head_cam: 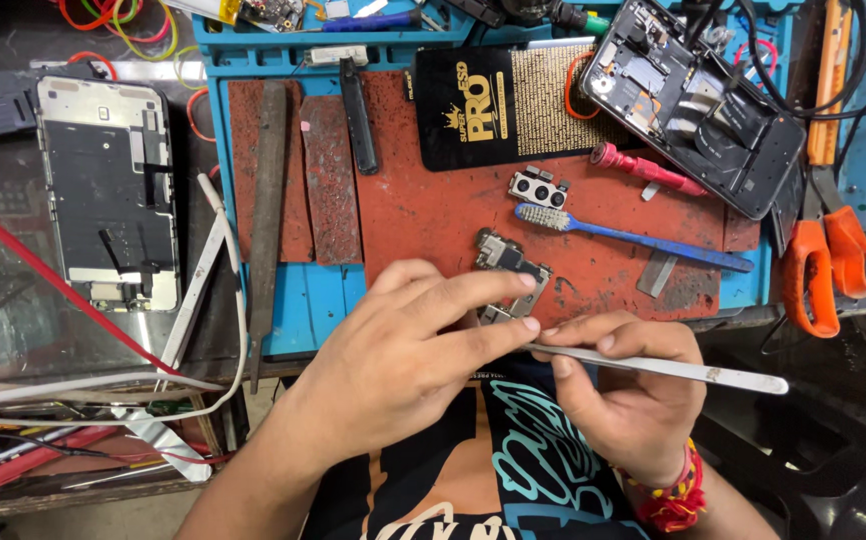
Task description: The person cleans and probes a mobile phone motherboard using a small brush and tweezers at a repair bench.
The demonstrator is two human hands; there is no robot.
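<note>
Pinching a small circuit board (509, 268) at its near end, the left hand (403, 360) is seen with index finger and thumb closed on the part, the other fingers curled loosely beneath. The board is held just above the near edge of the red mat (423, 210), close to the person's chest. Metal tweezers (653, 366) are gripped in the right hand (633, 395), fingers wrapped around the shaft, with the tip brought under the left fingertips to the board's edge; whether tip and board touch cannot be told. A red thread band is worn on the right wrist.

Beyond the board, a camera module (539, 188) and a blue toothbrush (633, 238) are laid on the mat, with a red screwdriver (645, 168) just behind them. An opened phone (693, 100) is propped at the far right, orange scissors (833, 255) beside it. A second phone frame (108, 190) is laid well apart on the left, off the blue tray (303, 310).
</note>
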